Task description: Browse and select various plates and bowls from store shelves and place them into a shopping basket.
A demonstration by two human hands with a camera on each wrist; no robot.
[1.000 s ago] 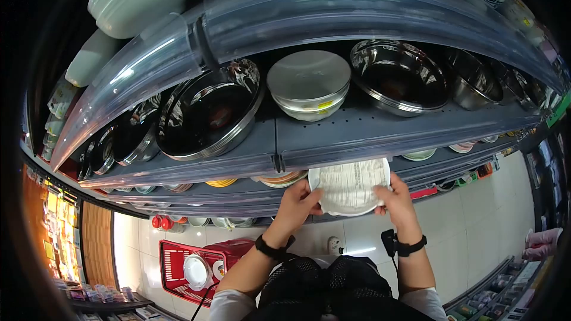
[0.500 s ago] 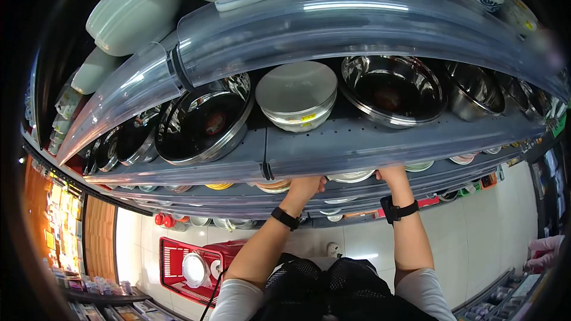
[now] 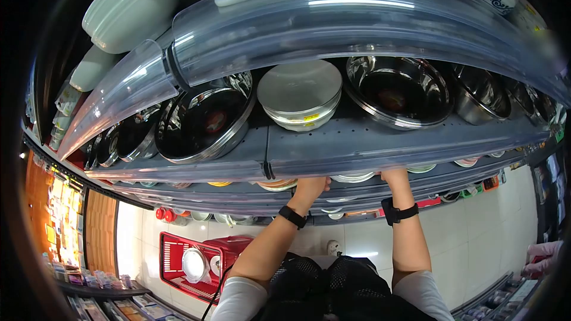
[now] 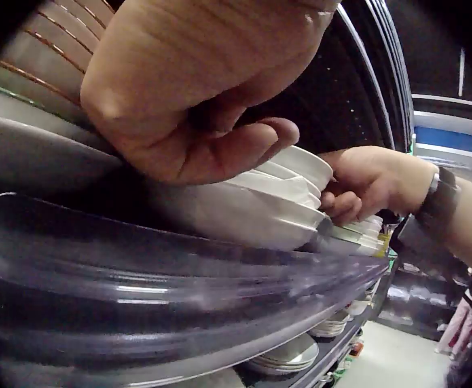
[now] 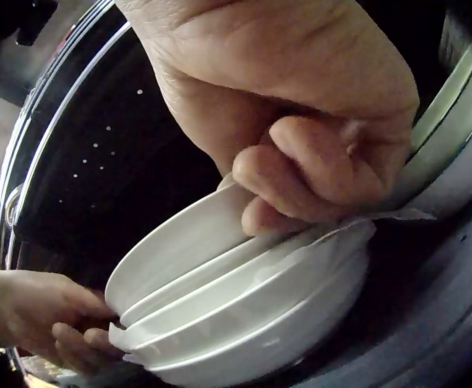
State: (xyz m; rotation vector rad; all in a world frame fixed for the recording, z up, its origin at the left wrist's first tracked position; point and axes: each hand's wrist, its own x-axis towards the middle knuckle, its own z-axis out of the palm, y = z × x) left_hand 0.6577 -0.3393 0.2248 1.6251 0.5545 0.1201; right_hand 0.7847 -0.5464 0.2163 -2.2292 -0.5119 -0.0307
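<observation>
Under the lip of the shelf, both hands hold the rim of a white plate (image 5: 187, 230) at the top of a stack of white plates (image 5: 244, 356), with thin paper sticking out between them. My left hand (image 3: 312, 188) grips the left side; in the left wrist view its fingers curl at the rim. Opposite it my right hand (image 3: 394, 175) has its fingers curled at the rim, seen close in the right wrist view. From above, only a strip of the plates (image 3: 353, 177) shows between the hands; the upper shelf hides the rest.
A clear plastic guard (image 4: 139, 283) runs along the shelf front, close below the stack. The shelf above bears steel basins (image 3: 205, 122) and white bowls (image 3: 300, 86). Other plates (image 3: 278, 185) stand left of the hands. A red basket (image 3: 172, 249) with white dishes stands on the floor.
A second ago both hands held the white plate, covered by a printed sheet, in front of the shelf. They have moved forward with it under the upper shelf, onto the stack, and stayed there.
</observation>
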